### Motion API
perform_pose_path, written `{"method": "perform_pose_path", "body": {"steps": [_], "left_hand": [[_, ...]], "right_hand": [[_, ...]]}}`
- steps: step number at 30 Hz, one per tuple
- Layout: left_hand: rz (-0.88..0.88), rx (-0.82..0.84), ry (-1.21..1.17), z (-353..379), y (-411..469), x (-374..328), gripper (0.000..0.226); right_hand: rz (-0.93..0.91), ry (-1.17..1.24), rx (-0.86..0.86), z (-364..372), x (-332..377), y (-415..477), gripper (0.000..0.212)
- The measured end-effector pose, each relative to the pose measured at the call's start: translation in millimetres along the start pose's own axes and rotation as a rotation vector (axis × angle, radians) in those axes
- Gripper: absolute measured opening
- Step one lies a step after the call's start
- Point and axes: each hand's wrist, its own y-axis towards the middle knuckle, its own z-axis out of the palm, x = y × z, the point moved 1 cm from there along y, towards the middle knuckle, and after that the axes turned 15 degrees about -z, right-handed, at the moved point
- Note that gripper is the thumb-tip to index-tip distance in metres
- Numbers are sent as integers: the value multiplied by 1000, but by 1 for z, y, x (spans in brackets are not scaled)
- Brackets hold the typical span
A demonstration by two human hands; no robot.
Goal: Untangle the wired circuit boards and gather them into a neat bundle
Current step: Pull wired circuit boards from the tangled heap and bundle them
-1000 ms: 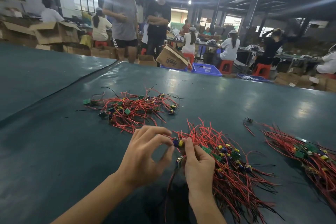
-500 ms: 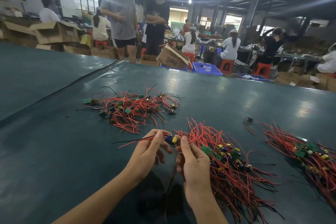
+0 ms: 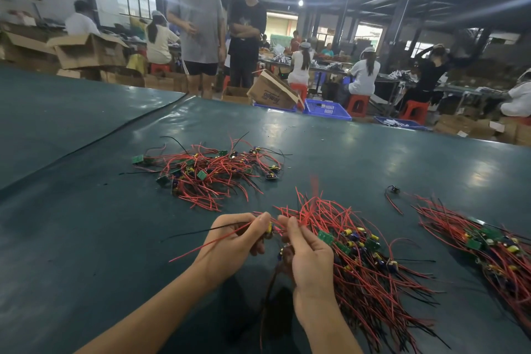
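While left hand (image 3: 235, 241) pinches one wired board (image 3: 269, 228) and right hand (image 3: 310, 261) pinches adjoining red wires (image 3: 309, 208), centre frame: light, limp, snag-prone; best held by board.

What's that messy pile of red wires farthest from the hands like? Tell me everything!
The messy pile is a loose tangle of thin red wires, plus a few black ones, joined to small green circuit boards carrying yellow and dark blue parts. It lies spread on the dark green table, wires pointing every way. Only the table touches it.
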Motion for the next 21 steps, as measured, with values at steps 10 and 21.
{"method": "perform_pose_path", "body": {"steps": [10,21], "left_hand": [[-2,-63,-76,-10,4,-9,54],[-56,-62,-60,-1,-1,-5,39]], "right_hand": [[8,190,-302,-29,13,21,24],[-60,-79,69,9,-9,-11,29]]}}
